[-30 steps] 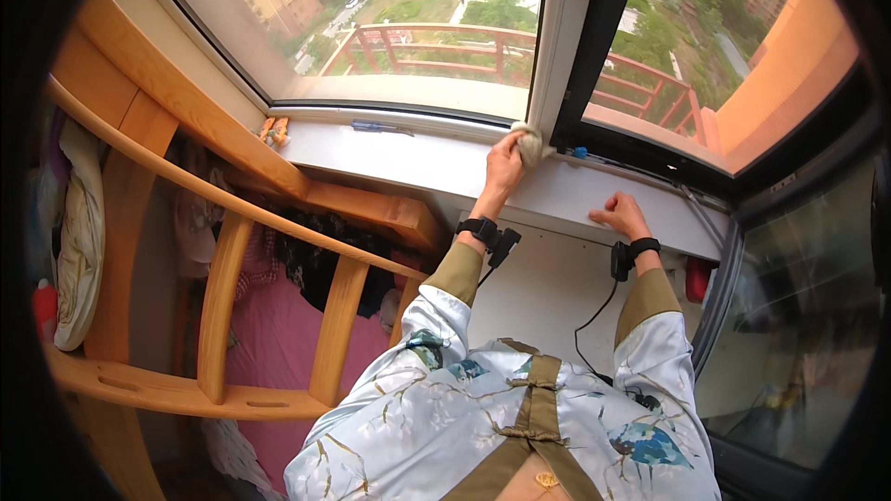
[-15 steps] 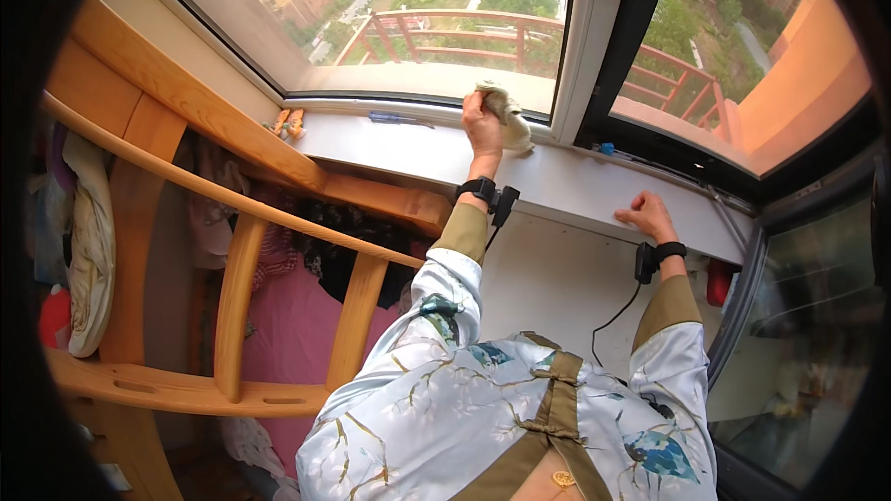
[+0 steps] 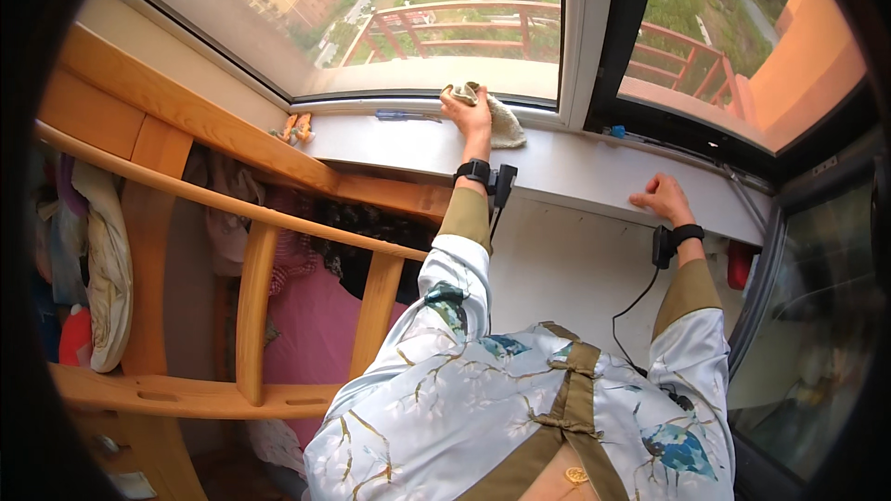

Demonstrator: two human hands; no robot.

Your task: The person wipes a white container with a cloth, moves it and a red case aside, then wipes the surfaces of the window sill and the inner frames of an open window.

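My left hand (image 3: 469,115) is closed around a pale, greyish cleaning cloth (image 3: 505,125) at the bottom edge of the window frame. Part of the cloth bunches above my fingers, and the rest hangs to the right onto the white windowsill (image 3: 575,156). Farther right, my right hand (image 3: 665,199) rests at the sill's front edge with its fingers curled in and nothing visible in them. A blue-handled screwdriver (image 3: 397,116) lies on the sill to the left of the cloth. Each wrist wears a black strap with a small device.
Orange-brown figurines (image 3: 298,128) stand at the sill's left end. A wooden bed rail (image 3: 251,209) with slats runs along the left, above pink bedding (image 3: 311,325). On the right, a dark-framed window sash (image 3: 807,315) stands open. A small blue object (image 3: 617,131) sits by the frame.
My left hand has shifted slightly left along the bottom of the frame, still gripping the cloth, which now trails to its right. My right hand stays near the sill's front edge.
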